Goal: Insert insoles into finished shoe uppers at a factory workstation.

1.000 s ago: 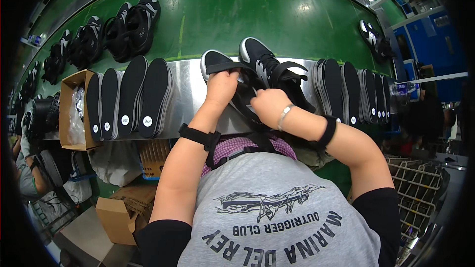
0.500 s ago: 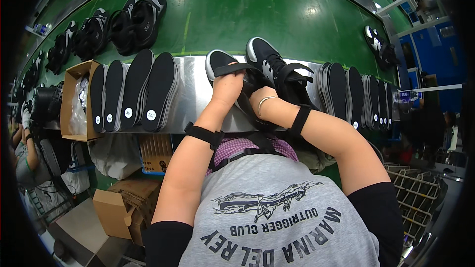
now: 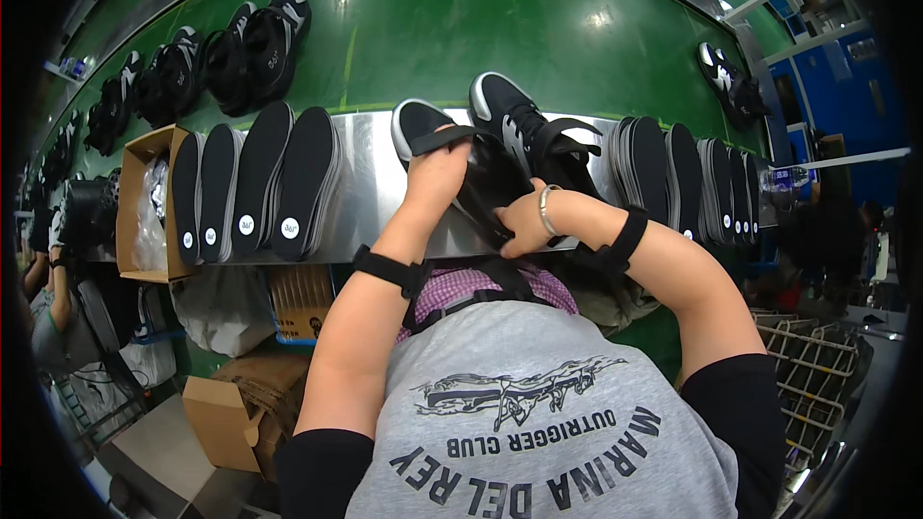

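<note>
A black sneaker [image 3: 416,123] with a pale toe edge lies in front of me on the metal ledge [image 3: 368,192]. My left hand [image 3: 437,178] is closed on its black strap near the tongue, holding it up. At the heel end of the same shoe, my right hand [image 3: 524,219] grips the collar with bent fingers. The inside of the shoe looks dark, and I cannot tell what lies in it. Just right of it stands a second black sneaker [image 3: 505,108], its strap raised, with neither hand on it.
Stacked black insoles [image 3: 310,168] stand to the left, more insoles [image 3: 639,168] to the right. An open cardboard box [image 3: 126,240] holds clear plastic. Several shoes [image 3: 274,48] sit on the green belt [image 3: 423,19]; another pair [image 3: 728,86] is far right. A co-worker's gloved hand [image 3: 58,223] shows at left.
My right hand has come out of the shoe opening and moved back toward me to the heel. My left hand keeps its hold on the strap. The view has shifted slightly.
</note>
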Tool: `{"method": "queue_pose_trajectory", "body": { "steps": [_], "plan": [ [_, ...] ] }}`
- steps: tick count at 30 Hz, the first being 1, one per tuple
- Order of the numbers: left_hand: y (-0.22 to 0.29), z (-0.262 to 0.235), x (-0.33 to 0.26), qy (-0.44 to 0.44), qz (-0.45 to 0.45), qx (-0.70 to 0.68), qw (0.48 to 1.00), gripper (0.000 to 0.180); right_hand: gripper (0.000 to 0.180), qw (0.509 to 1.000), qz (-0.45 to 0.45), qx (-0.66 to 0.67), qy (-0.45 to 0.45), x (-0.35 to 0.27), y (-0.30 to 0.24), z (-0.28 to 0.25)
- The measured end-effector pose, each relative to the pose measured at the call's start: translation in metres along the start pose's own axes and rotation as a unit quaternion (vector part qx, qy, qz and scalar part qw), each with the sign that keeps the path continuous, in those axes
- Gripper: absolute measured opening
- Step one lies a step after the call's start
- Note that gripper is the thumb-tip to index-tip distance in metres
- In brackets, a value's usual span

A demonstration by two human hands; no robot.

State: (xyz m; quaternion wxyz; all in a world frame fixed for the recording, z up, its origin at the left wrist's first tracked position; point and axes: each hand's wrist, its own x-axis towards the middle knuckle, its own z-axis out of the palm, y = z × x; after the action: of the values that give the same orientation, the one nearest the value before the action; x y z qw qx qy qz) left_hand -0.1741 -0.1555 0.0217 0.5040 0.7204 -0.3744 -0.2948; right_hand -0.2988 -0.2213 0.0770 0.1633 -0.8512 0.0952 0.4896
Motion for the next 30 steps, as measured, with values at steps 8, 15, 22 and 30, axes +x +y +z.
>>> {"method": "queue_pose_trajectory", "body": {
  "steps": [8, 15, 22, 30],
  "plan": [
    [0.012, -0.011, -0.013, -0.073, -0.077, -0.077, 0.991, 0.035, 0.042, 0.707, -0.014, 0.626, 0.329, 0.037, 0.008, 0.031],
    [-0.009, -0.004, -0.003, -0.056, -0.068, -0.177, 0.980, 0.013, 0.035, 0.576, 0.012, 0.704, 0.415, 0.040, 0.001, 0.029],
    [-0.012, 0.001, -0.005, -0.057, -0.045, -0.202, 0.977, 0.013, 0.022, 0.534, -0.023, 0.728, 0.430, 0.041, 0.003, 0.035],
    [-0.012, 0.004, 0.003, -0.082, -0.062, -0.231, 0.967, 0.011, 0.016, 0.498, -0.040, 0.751, 0.433, 0.040, 0.010, 0.030]
  ]
}}
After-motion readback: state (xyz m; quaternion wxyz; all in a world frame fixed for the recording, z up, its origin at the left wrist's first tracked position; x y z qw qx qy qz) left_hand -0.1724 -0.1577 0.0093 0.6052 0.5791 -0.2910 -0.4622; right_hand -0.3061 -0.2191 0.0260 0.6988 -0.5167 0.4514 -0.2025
